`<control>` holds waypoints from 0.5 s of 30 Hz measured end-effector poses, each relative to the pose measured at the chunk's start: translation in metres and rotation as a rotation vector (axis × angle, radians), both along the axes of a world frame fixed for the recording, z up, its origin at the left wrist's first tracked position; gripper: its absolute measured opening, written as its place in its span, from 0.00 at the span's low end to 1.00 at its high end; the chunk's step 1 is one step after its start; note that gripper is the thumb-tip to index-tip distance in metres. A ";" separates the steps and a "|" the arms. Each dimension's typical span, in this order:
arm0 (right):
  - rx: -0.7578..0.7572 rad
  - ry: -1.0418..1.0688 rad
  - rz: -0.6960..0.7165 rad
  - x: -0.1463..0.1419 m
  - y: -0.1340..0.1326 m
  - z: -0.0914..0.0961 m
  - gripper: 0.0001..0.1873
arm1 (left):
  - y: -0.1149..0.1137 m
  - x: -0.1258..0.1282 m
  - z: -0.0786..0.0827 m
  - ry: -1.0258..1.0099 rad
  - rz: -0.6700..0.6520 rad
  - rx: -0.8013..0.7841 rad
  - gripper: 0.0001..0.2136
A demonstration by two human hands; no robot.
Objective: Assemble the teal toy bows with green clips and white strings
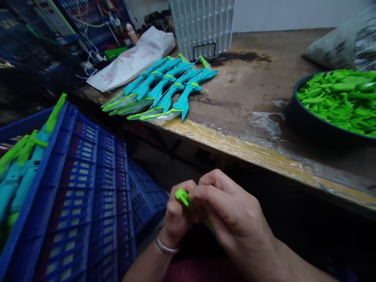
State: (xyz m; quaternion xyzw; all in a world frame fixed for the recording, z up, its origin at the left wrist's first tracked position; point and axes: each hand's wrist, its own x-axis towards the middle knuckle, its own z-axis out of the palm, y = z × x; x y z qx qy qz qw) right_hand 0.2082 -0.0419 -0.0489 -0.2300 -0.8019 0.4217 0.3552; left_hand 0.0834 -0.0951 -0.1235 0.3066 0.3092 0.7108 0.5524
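Observation:
Low in the middle, in front of the table edge, my two hands meet at a bright green plastic piece [183, 197]. My left hand [175, 215] is closed around it, one end poking out above the fingers. Pressed against it from the other side, my right hand [232, 205] has its thumb and fingers pinched on the piece. More green shows beneath the right hand, but the fingers hide most of its shape. A metal bracelet [166, 244] circles the left wrist.
Several teal and green toy bows [167, 84] lie on the table [235, 88]. A dark basin [311, 117] of green plastic parts stands right. At left, a blue crate [85, 188] holds similar teal and green pieces. A white sack [132, 58] and ribbed translucent panel [202, 27] are behind.

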 end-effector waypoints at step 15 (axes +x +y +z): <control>-0.073 -0.127 -0.051 0.024 0.007 -0.014 0.07 | 0.003 -0.003 0.003 0.208 0.016 -0.109 0.08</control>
